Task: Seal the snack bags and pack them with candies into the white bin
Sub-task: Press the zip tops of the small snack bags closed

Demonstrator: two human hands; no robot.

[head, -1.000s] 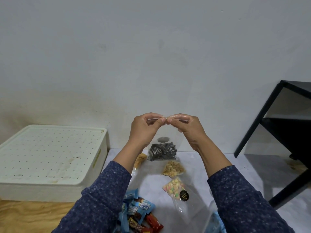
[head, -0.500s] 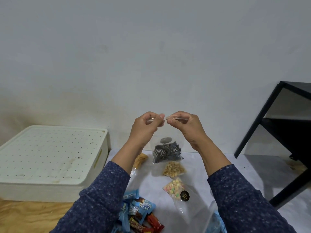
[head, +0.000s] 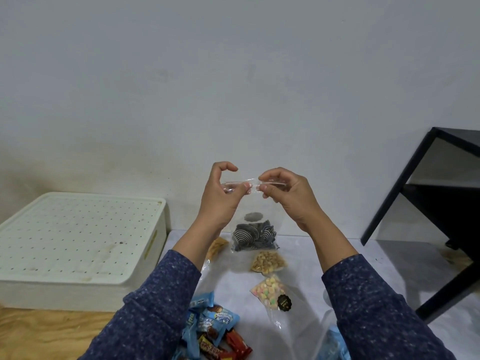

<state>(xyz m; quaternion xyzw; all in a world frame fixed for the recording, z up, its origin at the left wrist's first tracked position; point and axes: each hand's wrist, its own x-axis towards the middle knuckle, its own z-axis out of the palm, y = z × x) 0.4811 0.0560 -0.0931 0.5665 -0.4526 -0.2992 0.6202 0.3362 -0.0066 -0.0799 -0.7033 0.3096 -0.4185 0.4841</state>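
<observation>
**At the bag's top edge**

Above the white table [head: 324, 258], left hand [head: 220, 196] and right hand [head: 283, 193] pinching the clear snack bag [head: 255, 233] of dark striped pieces, held upright. Below: peanut bag [head: 267, 262], pastel candy bag [head: 270, 292], wrapped candies [head: 215, 331]. Left: lidded white bin [head: 78, 245].

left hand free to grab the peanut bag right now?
Probably not: the left hand pinches the top strip of the striped-snack bag, as does the right hand. The path to the peanut bag looks open once that grip lets go.
</observation>
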